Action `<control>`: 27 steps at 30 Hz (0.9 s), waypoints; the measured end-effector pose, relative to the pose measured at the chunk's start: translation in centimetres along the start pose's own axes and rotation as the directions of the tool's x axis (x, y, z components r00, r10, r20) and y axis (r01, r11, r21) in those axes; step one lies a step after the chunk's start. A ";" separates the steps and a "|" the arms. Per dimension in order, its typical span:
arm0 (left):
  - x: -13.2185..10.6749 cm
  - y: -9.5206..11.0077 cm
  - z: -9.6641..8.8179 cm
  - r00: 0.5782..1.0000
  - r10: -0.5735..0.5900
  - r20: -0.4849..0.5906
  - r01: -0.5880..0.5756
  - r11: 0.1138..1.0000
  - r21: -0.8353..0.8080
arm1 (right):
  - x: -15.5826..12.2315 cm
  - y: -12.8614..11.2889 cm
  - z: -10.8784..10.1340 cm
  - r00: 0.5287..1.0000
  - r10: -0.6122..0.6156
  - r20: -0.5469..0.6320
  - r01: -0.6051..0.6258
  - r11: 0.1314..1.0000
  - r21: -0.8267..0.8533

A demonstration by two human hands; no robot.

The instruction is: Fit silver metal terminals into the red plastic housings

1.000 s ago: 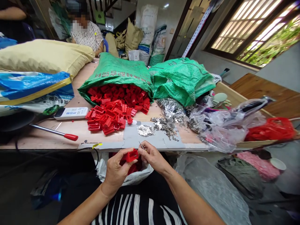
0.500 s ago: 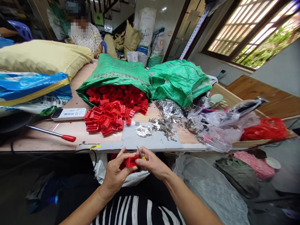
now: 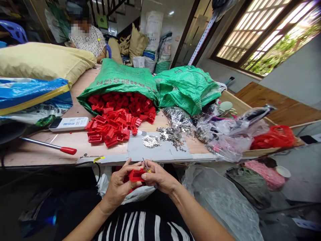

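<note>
Head view. Box (image 3: 135, 176): red, glossy, hollow w/ thin walls, one face open; held just off the table's (image 3: 147, 126) near edge, above a white bag (image 3: 102, 185). Long axis approx. L–R across the view; open face turned up, approx. twd the wearer; ends partly masked by fingers, so exact tilt unclear. L hand (image 3: 119, 181): grasping box btwn thumb & fingers. R hand (image 3: 158, 176): clasped on thin tool (image 3: 145, 164) w/ yellow handle, tip up & slightly left; thumb at box's right end. Beyond, on table: heap of red parts (image 3: 110, 129) spilling from green bag (image 3: 122, 75); metal bits (image 3: 151, 141) to its right; red-knobbed lever (image 3: 68, 151) far left.
</note>
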State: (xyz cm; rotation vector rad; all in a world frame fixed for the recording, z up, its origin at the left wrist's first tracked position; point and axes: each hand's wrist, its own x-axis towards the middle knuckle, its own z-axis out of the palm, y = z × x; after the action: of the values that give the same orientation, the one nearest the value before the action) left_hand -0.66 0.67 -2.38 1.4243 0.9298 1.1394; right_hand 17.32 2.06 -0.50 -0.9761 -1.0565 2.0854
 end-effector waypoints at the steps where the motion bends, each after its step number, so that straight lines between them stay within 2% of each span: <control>1: 0.1 -0.2 -0.1 0.999 -0.043 0.001 0.043 0.997 -0.065 | 0.1 0.0 0.0 1.000 0.003 0.003 -0.003 1.000 -0.010; 4: 0.3 -0.7 -0.1 0.981 -0.191 -0.044 0.172 0.946 -0.275 | 0.6 -0.8 -0.8 1.000 -0.017 -0.011 0.015 0.985 -0.170; 6: 0.3 -1.0 0.0 0.959 -0.266 -0.093 0.216 0.905 -0.367 | 1.1 -1.8 -2.1 0.985 -0.135 -0.106 0.081 0.909 -0.409; 7: 0.3 -1.0 0.1 0.950 -0.291 -0.114 0.227 0.894 -0.386 | 1.4 -2.4 -2.8 0.950 -0.252 -0.182 0.108 0.817 -0.567; 8: 0.2 -1.1 0.1 0.942 -0.308 -0.134 0.235 0.889 -0.393 | 1.8 -3.0 -3.6 0.892 -0.383 -0.239 0.094 0.677 -0.730; 10: 0.2 -1.1 0.1 0.932 -0.326 -0.158 0.245 0.889 -0.388 | 2.5 -4.1 -5.1 0.806 -0.521 -0.282 -0.061 0.400 -0.914; 11: 0.2 -1.1 0.1 0.929 -0.329 -0.168 0.246 0.890 -0.384 | 2.9 -4.5 -5.7 0.790 -0.547 -0.277 -0.135 0.285 -0.949; 13: 0.2 -1.2 0.0 0.925 -0.333 -0.184 0.248 0.894 -0.372 | 3.5 -4.9 -6.6 0.793 -0.550 -0.263 -0.224 0.138 -0.965; 16: 0.3 -1.3 0.0 0.919 -0.338 -0.201 0.255 0.901 -0.352 | 4.2 -4.9 -6.9 0.807 -0.537 -0.245 -0.244 0.075 -0.967; 27: 0.3 -1.6 0.0 0.912 -0.351 -0.211 0.263 0.897 -0.355 | 4.7 -4.9 -6.7 0.813 -0.527 -0.247 -0.263 0.046 -0.964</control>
State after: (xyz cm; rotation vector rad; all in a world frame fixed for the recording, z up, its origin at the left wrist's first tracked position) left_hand -0.52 1.23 -3.90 0.8334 1.0628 1.1934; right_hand 21.07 10.83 -0.69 -1.8364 -2.1679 0.3256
